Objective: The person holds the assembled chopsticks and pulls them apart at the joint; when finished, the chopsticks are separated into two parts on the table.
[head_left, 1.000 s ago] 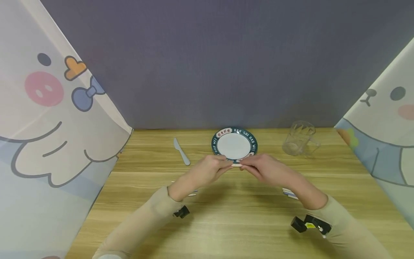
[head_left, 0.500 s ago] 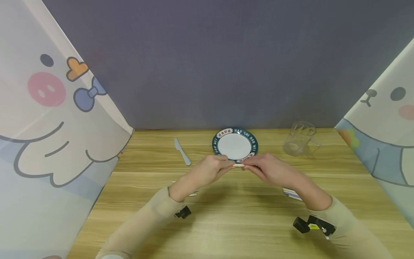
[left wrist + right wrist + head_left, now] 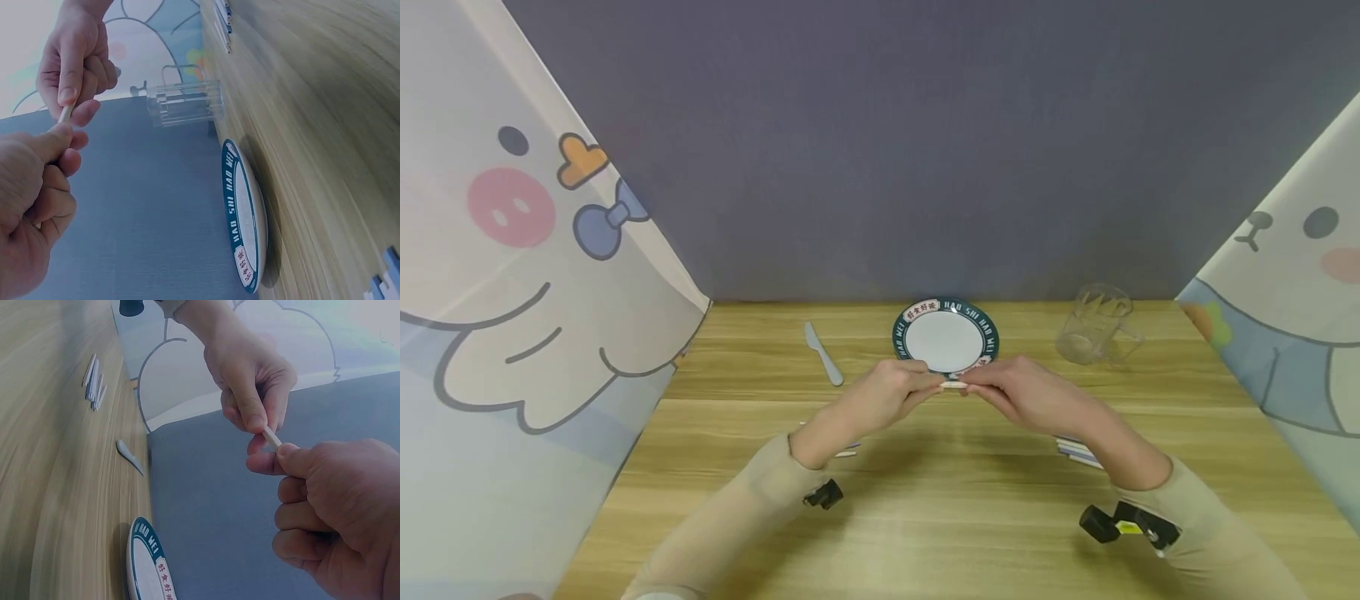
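Observation:
Between both hands is a short, pale, thin stick (image 3: 953, 385), raised above the table just in front of the plate (image 3: 943, 342). My left hand (image 3: 880, 398) pinches one end of the stick with thumb and fingers. The other end is pinched by my right hand (image 3: 1028, 396). In the left wrist view only a small piece of the stick (image 3: 67, 112) shows between the fingertips. The right wrist view shows the same stretch of stick (image 3: 271, 438); its ends are hidden in the fingers. The plate is white with a dark green lettered rim.
A pale knife (image 3: 823, 354) lies left of the plate. A clear mug (image 3: 1093, 325) stands at the back right. Several thin white and blue sticks lie on the table by each forearm, a left group (image 3: 94, 381) and a right group (image 3: 1078, 452). A grey wall rises behind.
Both hands shift very slightly to the right and then stay in place, keeping their pinch on the stick. The table things stay put.

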The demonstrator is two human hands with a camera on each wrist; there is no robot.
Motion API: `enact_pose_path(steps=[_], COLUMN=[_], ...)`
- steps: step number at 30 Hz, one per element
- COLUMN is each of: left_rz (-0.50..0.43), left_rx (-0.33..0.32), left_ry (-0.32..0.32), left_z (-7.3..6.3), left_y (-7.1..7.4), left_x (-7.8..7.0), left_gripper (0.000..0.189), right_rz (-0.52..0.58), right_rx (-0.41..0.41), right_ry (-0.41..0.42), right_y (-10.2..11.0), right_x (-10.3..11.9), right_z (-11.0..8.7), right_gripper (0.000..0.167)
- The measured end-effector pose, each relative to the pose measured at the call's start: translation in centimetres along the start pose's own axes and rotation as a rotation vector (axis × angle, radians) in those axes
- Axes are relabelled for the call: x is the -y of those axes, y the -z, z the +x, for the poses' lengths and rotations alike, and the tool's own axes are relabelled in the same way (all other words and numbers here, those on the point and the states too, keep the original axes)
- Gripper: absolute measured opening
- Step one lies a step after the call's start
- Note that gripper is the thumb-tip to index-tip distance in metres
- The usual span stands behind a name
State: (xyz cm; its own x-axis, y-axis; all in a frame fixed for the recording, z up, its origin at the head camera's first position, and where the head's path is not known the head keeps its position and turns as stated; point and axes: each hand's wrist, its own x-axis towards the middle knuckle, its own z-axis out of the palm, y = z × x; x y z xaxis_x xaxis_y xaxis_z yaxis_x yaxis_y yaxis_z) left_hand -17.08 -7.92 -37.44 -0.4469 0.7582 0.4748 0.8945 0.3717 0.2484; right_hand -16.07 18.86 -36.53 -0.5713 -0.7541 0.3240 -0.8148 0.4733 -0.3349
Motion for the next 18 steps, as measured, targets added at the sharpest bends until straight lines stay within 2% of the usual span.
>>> enact_pose_path(steps=[4,13,18], left_rz=[0.0,-0.01,0.008], left_rx=[-0.007,0.027,0.021], left_ry=[0.003,-0.028,0.0], left_z=[-0.02,0.02,0.25], left_y=[-0.06,0.2,0.32], left_x=[0.04,-0.05,-0.35], left_gripper=[0.013,0.014,0.014], right_rz=[-0.004,0.049,0.052], right_rx=[-0.006,0.046,0.045], right_ry=[-0.001,0.012,-0.006], right_y=[-0.03,0.71,0.79], right_x=[0.06,-0.14,-0.16], right_z=[0.02,0.06,0.01], right_gripper=[0.019,0.021,0.02])
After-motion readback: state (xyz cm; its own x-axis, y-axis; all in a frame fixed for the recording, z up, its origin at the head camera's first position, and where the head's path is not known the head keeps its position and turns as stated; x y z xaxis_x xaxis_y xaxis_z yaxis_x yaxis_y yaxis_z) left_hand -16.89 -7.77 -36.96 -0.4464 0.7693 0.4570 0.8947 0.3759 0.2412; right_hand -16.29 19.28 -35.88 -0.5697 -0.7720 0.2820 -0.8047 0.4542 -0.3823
